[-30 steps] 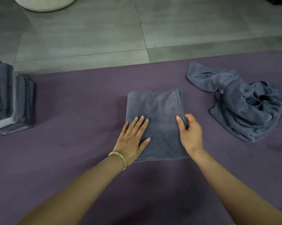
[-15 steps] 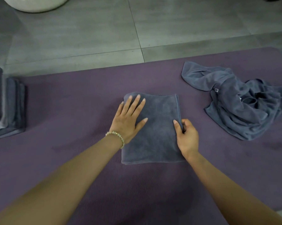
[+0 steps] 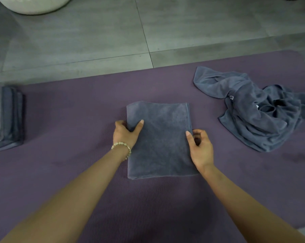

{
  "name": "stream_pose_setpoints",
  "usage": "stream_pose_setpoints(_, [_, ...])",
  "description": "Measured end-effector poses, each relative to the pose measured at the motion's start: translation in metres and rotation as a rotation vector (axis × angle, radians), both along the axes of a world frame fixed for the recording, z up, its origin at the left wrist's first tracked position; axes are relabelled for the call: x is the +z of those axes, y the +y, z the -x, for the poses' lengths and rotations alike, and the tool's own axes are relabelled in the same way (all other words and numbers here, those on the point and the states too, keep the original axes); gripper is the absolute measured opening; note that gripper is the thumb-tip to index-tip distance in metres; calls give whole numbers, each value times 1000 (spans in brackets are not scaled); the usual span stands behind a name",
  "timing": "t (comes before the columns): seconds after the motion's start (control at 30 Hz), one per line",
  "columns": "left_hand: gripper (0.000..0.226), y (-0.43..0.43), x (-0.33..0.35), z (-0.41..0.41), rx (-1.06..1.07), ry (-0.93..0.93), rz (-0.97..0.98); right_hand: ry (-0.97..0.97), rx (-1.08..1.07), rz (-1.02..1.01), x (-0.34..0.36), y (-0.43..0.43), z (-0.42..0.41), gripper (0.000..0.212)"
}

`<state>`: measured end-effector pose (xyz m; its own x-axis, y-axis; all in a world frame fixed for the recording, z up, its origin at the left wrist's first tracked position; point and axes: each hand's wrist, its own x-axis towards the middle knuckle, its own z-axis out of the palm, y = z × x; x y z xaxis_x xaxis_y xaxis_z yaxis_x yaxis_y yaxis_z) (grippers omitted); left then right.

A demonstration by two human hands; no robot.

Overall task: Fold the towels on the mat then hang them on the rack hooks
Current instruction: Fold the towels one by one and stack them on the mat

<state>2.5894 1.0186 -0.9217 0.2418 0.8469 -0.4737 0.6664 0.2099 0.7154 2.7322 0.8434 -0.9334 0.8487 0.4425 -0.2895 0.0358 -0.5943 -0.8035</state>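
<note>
Neatly folded, the grey towel (image 3: 158, 137) lies flat, fingers of left hand (image 3: 124, 135) and right hand (image 3: 201, 149) clamped on its edges.

No text, brand, number or sign can be read anywhere. The crumpled dark grey-blue cloth towel (image 3: 253, 120) lying on the purple ribbed foam mat (image 3: 69, 120) carries a small white sewn-in tag (image 3: 231, 97), but any print on it is too small to read.
</note>
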Motion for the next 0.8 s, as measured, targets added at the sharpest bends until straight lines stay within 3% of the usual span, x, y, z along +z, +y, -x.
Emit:
stream_pose_setpoints(0.17, [82,18,29,-17,-226,-60,424,170,56,-11,13,-3,0,40])
stream_pose_setpoints(0.33, [49,-2,75,-26,-143,-285,484,388,17,-62,48,-2,12,58])
stream_pose_setpoints(0.43, [38,-5,121,-19,-26,-473,472,446,24,-45,81,1,26,85])
stream_pose_setpoints(0.5, [36,-3,158,-9,69,-593,451,597,-23,-73,108,10,39,94])
stream_pose_setpoints(0.57, [36,3,193,7,166,-697,434,914,-69,-152,135,25,54,92])
stream_pose_setpoints(0.67, [43,14,236,43,284,-829,432,1264,79,-348,187,51,84,63])
stream_pose_setpoints(0.73, [43,20,263,75,299,-879,448,1286,127,-439,217,72,105,44])
stream_pose_setpoints(0.8, [39,29,286,115,302,-948,442,1173,163,-459,239,93,125,45])
